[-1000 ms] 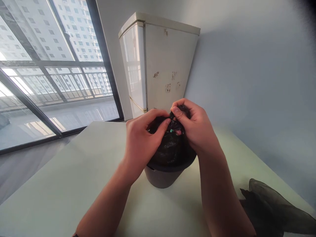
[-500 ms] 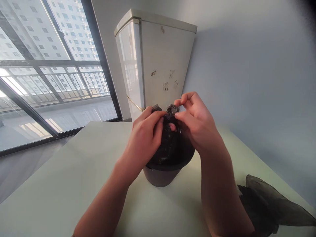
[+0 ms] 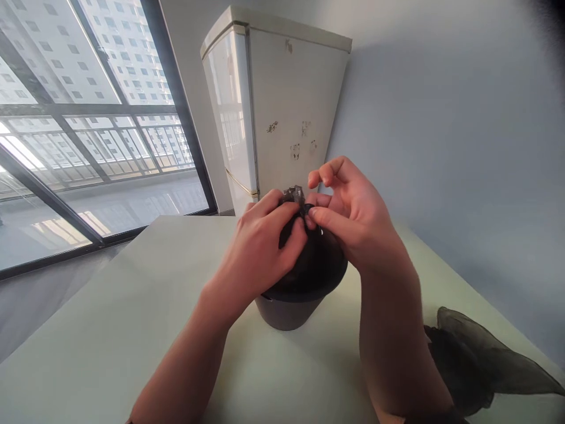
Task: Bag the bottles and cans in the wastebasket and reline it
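Black bag (image 3: 315, 262) found seated in the bin (image 3: 286, 315), its top gathered. Left hand (image 3: 260, 235), at nine o'clock, pinches the gathered plastic; right hand (image 3: 359, 221), at two o'clock, nips it narrowly, upper fingers raised. Step in hand, as judged: handling the bag's neck; next move calls for a firm grip by both hands. Worktop (image 3: 168, 294) beneath; dark plastic (image 3: 468, 365) at four o'clock; fridge (image 3: 291, 88) at twelve.

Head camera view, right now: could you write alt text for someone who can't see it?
A person's left-hand grip pinches, and right-hand grip touches, the gathered top of a black plastic bag in a round dark-grey bin on a pale green table. Crumpled sheer dark plastic lies at right; a scuffed white refrigerator stands behind.
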Demonstrator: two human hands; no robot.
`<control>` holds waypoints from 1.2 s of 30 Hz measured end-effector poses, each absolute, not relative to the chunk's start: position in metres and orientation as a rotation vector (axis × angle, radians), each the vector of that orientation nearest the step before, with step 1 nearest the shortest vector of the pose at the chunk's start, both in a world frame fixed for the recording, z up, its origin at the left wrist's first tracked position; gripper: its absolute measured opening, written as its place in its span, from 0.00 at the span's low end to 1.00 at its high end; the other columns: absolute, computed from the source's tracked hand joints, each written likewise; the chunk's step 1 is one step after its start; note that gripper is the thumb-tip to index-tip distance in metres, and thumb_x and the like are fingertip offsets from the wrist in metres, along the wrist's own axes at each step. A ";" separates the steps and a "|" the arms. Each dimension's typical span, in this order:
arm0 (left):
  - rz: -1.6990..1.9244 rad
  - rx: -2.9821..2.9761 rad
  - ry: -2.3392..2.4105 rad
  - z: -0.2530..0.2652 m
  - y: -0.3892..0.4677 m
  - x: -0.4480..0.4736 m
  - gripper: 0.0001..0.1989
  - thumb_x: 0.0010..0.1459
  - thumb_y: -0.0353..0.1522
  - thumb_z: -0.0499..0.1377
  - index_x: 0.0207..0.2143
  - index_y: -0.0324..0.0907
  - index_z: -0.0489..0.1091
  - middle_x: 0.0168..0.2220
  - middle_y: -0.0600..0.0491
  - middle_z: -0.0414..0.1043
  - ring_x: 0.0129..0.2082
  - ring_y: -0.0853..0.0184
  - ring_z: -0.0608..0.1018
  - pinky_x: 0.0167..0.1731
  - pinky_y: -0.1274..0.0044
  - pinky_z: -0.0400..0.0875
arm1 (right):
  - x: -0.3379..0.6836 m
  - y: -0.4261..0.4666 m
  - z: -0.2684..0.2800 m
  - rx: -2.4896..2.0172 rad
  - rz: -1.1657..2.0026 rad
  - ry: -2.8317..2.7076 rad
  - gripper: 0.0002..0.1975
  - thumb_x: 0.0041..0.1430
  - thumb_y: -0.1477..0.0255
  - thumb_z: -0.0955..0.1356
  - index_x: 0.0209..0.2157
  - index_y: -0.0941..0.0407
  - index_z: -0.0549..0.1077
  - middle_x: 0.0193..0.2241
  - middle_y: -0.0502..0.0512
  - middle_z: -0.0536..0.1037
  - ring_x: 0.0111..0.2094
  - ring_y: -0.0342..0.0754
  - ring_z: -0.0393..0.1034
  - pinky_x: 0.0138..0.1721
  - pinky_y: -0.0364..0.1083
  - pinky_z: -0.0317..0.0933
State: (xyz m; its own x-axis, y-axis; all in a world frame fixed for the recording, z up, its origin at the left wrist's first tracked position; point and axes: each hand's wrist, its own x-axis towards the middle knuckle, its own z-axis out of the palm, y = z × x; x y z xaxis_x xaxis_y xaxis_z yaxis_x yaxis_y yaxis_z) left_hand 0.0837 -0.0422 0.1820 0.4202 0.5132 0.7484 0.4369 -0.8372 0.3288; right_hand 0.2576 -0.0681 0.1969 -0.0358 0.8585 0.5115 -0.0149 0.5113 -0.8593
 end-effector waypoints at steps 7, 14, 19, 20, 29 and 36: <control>1.294 2.360 0.869 0.190 -0.045 0.077 0.14 0.70 0.30 0.54 0.28 0.42 0.66 0.30 0.53 0.65 0.30 0.67 0.68 0.31 0.72 0.63 | 0.259 -0.070 0.201 -0.799 0.666 -1.609 0.11 0.57 0.77 0.71 0.38 0.51 0.67 0.42 0.51 0.68 0.34 0.44 0.64 0.33 0.46 0.65; 1.260 1.992 0.776 0.194 -0.042 0.072 0.15 0.69 0.33 0.55 0.26 0.42 0.67 0.25 0.54 0.61 0.27 0.68 0.64 0.27 0.73 0.60 | 0.259 -0.067 0.200 -0.902 0.274 -1.837 0.05 0.63 0.75 0.71 0.32 0.52 0.78 0.42 0.54 0.72 0.42 0.49 0.69 0.43 0.50 0.68; 1.360 1.969 0.816 0.193 -0.038 0.072 0.17 0.70 0.34 0.53 0.26 0.42 0.66 0.27 0.53 0.64 0.29 0.67 0.67 0.29 0.73 0.63 | 0.259 -0.065 0.198 -0.986 0.221 -1.838 0.07 0.59 0.66 0.78 0.38 0.51 0.82 0.46 0.55 0.73 0.46 0.52 0.71 0.48 0.53 0.70; 1.364 1.979 0.821 0.193 -0.038 0.072 0.18 0.71 0.34 0.52 0.26 0.42 0.66 0.27 0.53 0.65 0.30 0.66 0.68 0.29 0.73 0.64 | 0.259 -0.064 0.198 -0.993 0.224 -1.850 0.07 0.58 0.66 0.78 0.37 0.51 0.82 0.46 0.55 0.74 0.46 0.52 0.71 0.48 0.53 0.70; 1.574 1.952 1.010 0.191 -0.033 0.069 0.10 0.68 0.37 0.60 0.41 0.46 0.82 0.38 0.51 0.82 0.41 0.61 0.81 0.44 0.70 0.78 | 0.259 -0.064 0.197 -1.031 0.261 -1.728 0.06 0.62 0.70 0.73 0.30 0.53 0.78 0.41 0.54 0.76 0.40 0.49 0.72 0.46 0.53 0.69; 1.439 2.045 1.285 0.186 -0.016 0.058 0.08 0.60 0.33 0.64 0.38 0.47 0.85 0.39 0.52 0.85 0.42 0.57 0.85 0.51 0.64 0.79 | 0.269 -0.064 0.198 -1.260 0.268 -1.786 0.10 0.59 0.69 0.73 0.24 0.55 0.77 0.44 0.55 0.78 0.37 0.47 0.70 0.38 0.49 0.65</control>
State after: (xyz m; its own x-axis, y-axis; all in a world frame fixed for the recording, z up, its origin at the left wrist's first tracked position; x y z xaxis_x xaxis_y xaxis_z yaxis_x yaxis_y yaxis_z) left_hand 0.0575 -0.0157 0.1857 0.0840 0.8131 0.5760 0.4807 -0.5394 0.6913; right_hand 0.2693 -0.0643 0.1981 -0.0693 0.8360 0.5444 0.6394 0.4561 -0.6190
